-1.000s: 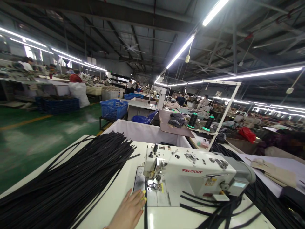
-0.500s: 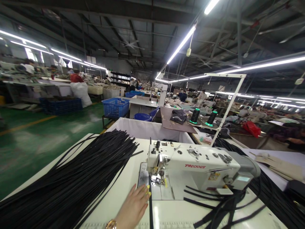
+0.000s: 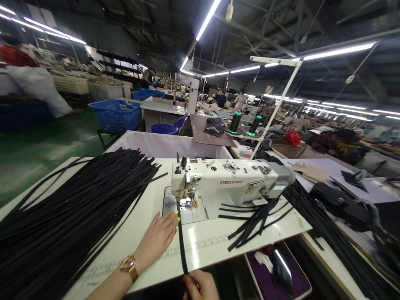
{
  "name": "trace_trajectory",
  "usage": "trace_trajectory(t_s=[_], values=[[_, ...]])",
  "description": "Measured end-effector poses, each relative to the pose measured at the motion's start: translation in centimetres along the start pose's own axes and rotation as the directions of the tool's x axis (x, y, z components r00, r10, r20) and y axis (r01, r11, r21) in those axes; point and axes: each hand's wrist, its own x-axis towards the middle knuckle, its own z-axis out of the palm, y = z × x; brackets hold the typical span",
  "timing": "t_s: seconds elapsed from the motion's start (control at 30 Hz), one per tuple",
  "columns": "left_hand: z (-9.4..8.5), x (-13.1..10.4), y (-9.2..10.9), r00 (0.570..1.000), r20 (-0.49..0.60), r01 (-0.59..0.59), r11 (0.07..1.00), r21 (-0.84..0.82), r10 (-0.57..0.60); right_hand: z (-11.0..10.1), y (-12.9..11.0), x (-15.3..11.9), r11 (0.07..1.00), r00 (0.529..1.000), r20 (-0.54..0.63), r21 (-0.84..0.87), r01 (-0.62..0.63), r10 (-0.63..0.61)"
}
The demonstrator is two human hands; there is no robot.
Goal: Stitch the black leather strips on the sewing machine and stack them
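A black strap (image 3: 182, 246) runs from under the presser foot of the white sewing machine (image 3: 231, 179) down to the table's front edge. My left hand (image 3: 161, 233), with a gold watch at its wrist, lies flat with fingers stretched, fingertips at the strap just before the needle area. At the front edge my right hand (image 3: 201, 285) is closed on the strap's near part, thumb on top. A large bundle of black straps (image 3: 84, 204) covers the table left of my left hand. Several shorter black straps (image 3: 256, 225) lie under the machine arm.
Behind the machine stands a white-lined bin (image 3: 150, 143), with a blue basket (image 3: 117, 116) beyond. Two black thread cones (image 3: 235, 123) stand near a white thread stand (image 3: 275, 110). An open drawer (image 3: 281, 266) sits below the table. More straps hang along the right side.
The view has turned right and tilted down. My right hand has come into view at the front edge, gripping the strap. My left hand stays by the needle area.
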Motion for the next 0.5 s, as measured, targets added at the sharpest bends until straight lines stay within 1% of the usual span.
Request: trace_trajectory(t_s=[0.1, 0.23, 0.5], values=[[0.1, 0.0, -0.1, 1.000, -0.013, -0.002, 1.000, -0.003, 0.002, 0.5, 1.2, 0.6, 0.998, 0.998, 0.044, -0.023, 0.051, -0.050], [-0.1, 0.0, 0.1, 1.000, 0.007, 0.003, 1.000, 0.016, -0.003, 0.8, 2.2, 0.8, 0.996, 0.996, 0.039, -0.038, 0.077, -0.076], [-0.7, 0.2, 0.4, 1.000, 0.018, 0.016, 1.000, 0.020, -0.016, 1.2, 3.0, 0.9, 0.994, 0.994, 0.037, -0.033, 0.101, -0.100]])
